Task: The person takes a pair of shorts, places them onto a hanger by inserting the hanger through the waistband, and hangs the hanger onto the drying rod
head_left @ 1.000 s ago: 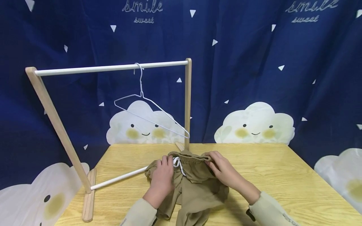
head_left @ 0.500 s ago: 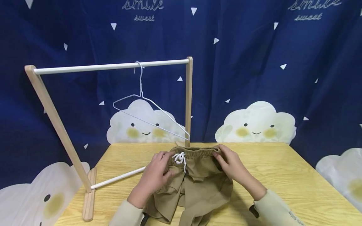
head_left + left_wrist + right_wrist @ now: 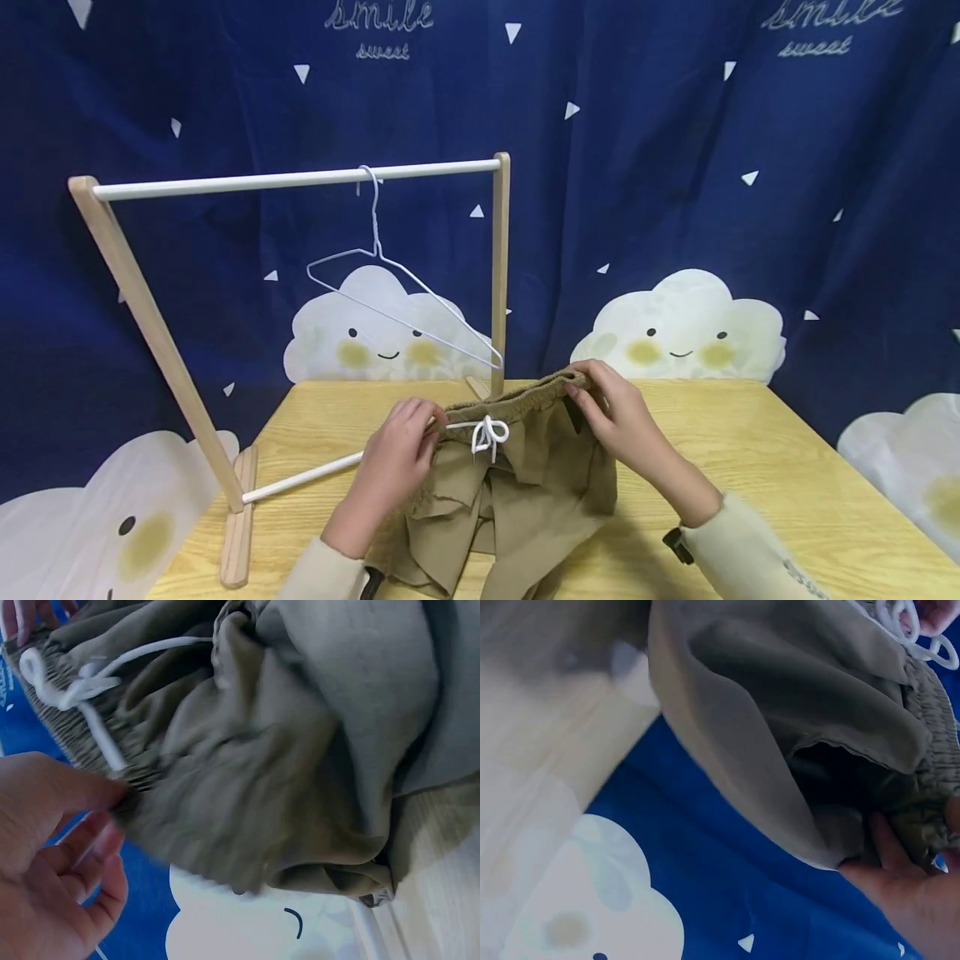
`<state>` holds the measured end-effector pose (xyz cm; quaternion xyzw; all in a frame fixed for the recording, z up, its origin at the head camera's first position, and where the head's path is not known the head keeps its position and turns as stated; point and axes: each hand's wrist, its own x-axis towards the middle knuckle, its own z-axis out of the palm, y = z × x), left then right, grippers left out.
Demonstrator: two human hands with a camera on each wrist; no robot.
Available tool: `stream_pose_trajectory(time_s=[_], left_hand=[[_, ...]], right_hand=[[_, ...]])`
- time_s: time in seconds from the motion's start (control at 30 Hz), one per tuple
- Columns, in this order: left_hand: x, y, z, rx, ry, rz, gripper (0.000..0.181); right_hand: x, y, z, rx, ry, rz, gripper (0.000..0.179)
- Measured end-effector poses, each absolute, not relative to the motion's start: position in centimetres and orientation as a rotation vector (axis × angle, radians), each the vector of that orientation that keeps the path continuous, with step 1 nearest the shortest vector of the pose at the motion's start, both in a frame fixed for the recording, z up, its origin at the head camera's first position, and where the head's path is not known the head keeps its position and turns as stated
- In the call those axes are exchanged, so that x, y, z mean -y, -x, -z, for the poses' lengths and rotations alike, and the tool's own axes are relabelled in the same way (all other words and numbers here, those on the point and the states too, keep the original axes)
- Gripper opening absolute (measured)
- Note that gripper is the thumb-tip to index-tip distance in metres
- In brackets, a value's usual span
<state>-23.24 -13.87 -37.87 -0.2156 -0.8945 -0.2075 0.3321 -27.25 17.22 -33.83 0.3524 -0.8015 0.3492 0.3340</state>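
A pair of brown shorts point(image 3: 525, 483) with a gathered elastic waistband is held up by its waist over the table. At the front, a white drawstring point(image 3: 489, 435) is tied in a bow. My left hand point(image 3: 401, 446) pinches the waistband's left part, its thumb on the front in the left wrist view. The right hand point(image 3: 621, 417) grips the waistband's right end, which sits higher than the left. Seen from the right wrist, some right fingers point(image 3: 889, 847) reach by a dark opening in the cloth. The legs hang down, reaching the bottom of the head view.
Behind the shorts stands a wooden garment rack point(image 3: 142, 308) with a white top rail point(image 3: 285, 181). An unloaded white wire hanger point(image 3: 405, 317) hangs from it. The wooden table point(image 3: 720, 467) extends right, backed by a dark blue curtain point(image 3: 660, 167) with clouds.
My left hand let go its earlier hold and took the waistband further left. The right hand rose with its end, so the waistband is spread wider and slants up to the right.
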Motion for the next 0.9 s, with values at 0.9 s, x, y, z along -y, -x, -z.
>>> stream_pose_trajectory(time_s=[0.9], left_hand=[[18.6,27.9,31.1,2.081,0.304,0.705,0.027]], right_hand=[[-17.7,26.8,36.7,2.193,-0.884,-0.881,0.023]])
